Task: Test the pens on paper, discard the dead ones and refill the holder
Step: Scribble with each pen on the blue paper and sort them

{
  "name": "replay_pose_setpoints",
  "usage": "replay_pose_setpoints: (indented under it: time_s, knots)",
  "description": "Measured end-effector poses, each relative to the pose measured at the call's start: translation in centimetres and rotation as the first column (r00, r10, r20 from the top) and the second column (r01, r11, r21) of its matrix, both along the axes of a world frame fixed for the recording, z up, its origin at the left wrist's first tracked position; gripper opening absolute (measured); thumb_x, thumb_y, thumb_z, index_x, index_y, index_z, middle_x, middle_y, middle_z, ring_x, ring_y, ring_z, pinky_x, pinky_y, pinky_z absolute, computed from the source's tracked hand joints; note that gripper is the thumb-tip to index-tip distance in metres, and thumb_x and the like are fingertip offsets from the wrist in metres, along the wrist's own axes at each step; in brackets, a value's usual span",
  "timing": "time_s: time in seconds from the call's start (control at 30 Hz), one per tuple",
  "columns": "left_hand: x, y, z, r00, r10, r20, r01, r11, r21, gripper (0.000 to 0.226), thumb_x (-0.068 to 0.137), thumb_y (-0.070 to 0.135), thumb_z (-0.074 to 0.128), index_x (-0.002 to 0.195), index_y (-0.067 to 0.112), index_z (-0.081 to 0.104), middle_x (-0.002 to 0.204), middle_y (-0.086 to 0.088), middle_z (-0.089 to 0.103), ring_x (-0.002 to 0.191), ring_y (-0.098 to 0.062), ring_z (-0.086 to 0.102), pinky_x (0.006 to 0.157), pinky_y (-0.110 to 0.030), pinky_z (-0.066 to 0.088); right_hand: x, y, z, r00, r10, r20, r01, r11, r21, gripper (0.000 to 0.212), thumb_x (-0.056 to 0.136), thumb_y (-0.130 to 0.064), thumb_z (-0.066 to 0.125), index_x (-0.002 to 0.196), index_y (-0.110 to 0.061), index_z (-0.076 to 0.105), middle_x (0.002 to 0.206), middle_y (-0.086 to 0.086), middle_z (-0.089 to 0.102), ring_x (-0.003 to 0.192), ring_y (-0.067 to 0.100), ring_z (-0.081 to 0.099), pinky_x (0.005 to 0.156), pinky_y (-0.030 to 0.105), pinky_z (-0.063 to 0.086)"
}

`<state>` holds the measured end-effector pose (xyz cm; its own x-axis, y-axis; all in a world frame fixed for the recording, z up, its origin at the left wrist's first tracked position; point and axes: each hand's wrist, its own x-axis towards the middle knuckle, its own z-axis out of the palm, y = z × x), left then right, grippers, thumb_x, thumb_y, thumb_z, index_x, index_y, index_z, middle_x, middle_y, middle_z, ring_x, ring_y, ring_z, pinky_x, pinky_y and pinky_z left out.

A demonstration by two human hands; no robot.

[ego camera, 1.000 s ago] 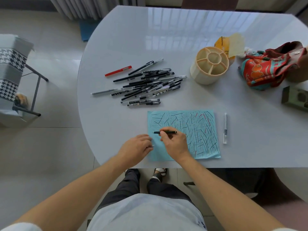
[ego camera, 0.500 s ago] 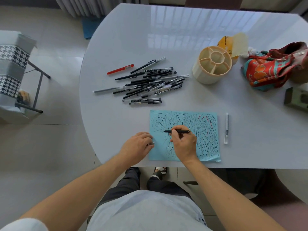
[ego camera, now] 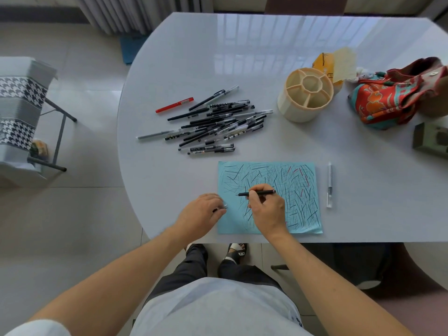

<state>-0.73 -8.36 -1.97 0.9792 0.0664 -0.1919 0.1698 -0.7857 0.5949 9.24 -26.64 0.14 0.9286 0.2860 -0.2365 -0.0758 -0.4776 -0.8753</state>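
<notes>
A light blue sheet of paper (ego camera: 298, 190), covered in pen strokes, lies at the table's near edge. My right hand (ego camera: 268, 210) grips a black pen (ego camera: 263, 192) with its tip pointing left over the sheet. My left hand (ego camera: 202, 213) rests at the sheet's left edge and holds a small pen cap (ego camera: 221, 207) in its curled fingers. A pile of several black pens (ego camera: 218, 124) with one red pen (ego camera: 174, 105) lies beyond the paper. One clear pen (ego camera: 329, 184) lies alone right of the sheet. The cream pen holder (ego camera: 304, 94) stands empty at the back right.
A colourful fabric bag (ego camera: 397, 95) and a yellow packet (ego camera: 326, 63) sit beside the holder. A dark green box (ego camera: 430, 139) lies at the right edge. A chair with houndstooth fabric (ego camera: 19, 112) stands on the floor to the left of the round white table (ego camera: 266, 57).
My right hand has moved to the right across the paper with the black pen. My left hand has stayed at the sheet's left edge.
</notes>
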Motion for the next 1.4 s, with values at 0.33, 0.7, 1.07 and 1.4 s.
replay_pose_setpoints:
  time_s: [0.33,0.7,1.07,1.4]
  knots:
    - [-0.9,0.1,1.4,0.993,0.118,-0.013,-0.119,0.990,-0.073,0.017,0.097,0.036,0.058,0.104,0.025,0.069,0.103,0.011,0.068,0.097,-0.009,0.057,0.083,-0.030,0.049,-0.7,0.9,1.5,0.959,0.025,-0.282,0.055,0.961,0.272,0.010,0.097,-0.001,0.061,0.087,0.000,0.065,0.071,0.013,0.070,0.068,0.028,0.072,0.059,0.040,0.060]
    - [-2.0,1.5,3.0,0.994,0.108,-0.034,-0.109,0.994,-0.026,0.021,0.098,0.034,0.054,0.091,0.021,0.069,0.079,0.008,0.063,0.073,-0.012,0.052,0.065,-0.033,0.045,-2.4,4.5,0.9,0.902,0.265,-0.341,-0.202,0.957,0.210,0.015,0.098,-0.012,0.064,0.084,-0.011,0.069,0.068,0.007,0.071,0.058,0.021,0.065,0.066,0.041,0.059]
    - [-3.0,8.0,1.7,0.753,0.628,-0.197,-0.647,0.761,-0.049,0.013,0.091,0.035,0.066,0.096,0.025,0.071,0.081,0.007,0.063,0.077,-0.010,0.058,0.066,-0.024,0.042,6.2,13.4,0.3,0.884,0.431,0.181,-0.342,0.860,-0.379,0.018,0.092,-0.016,0.062,0.108,-0.014,0.070,0.105,0.002,0.068,0.093,0.019,0.062,0.079,0.033,0.053]
    - [-5.7,10.6,-0.5,0.710,0.629,-0.316,-0.649,0.759,0.053,0.032,0.086,0.029,0.071,0.114,0.025,0.055,0.074,0.012,0.059,0.068,-0.005,0.056,0.057,-0.027,0.044,10.1,14.1,-1.9,0.567,0.809,0.156,-0.362,0.415,-0.835,0.026,0.081,0.004,0.055,0.102,-0.010,0.059,0.100,0.008,0.061,0.085,0.030,0.060,0.064,0.033,0.038]
